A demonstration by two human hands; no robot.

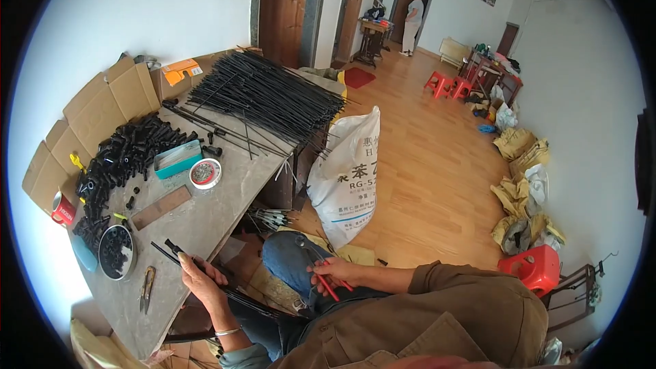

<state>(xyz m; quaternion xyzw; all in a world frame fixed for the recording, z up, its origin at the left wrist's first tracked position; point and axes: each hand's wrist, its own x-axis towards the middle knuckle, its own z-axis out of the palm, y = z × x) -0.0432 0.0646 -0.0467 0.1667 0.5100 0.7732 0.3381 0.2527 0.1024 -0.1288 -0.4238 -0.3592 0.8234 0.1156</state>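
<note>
My left hand [203,284] is closed round thin black rods [168,251] at the table's front edge; one bears a thicker black fitting at its tip. Their lower ends run back across my lap. Over my right thigh, my right hand [333,273] grips red-handled pliers [326,289], their metal jaws pointing up and away from the rods. Near my left hand, yellow-handled snips [147,288] lie on the grey table [217,199]. Beside them stands a white bowl [134,260] of small black parts. A heap of black tubular fittings [126,150] lies farther back.
A large stack of black rods [266,92] covers the table's far end. A teal box [179,168], a white tub [206,186] of small pieces and a brown strip [161,208] lie mid-table. A white sack [348,184] stands right of the table. A person [412,20] stands at the far doorway.
</note>
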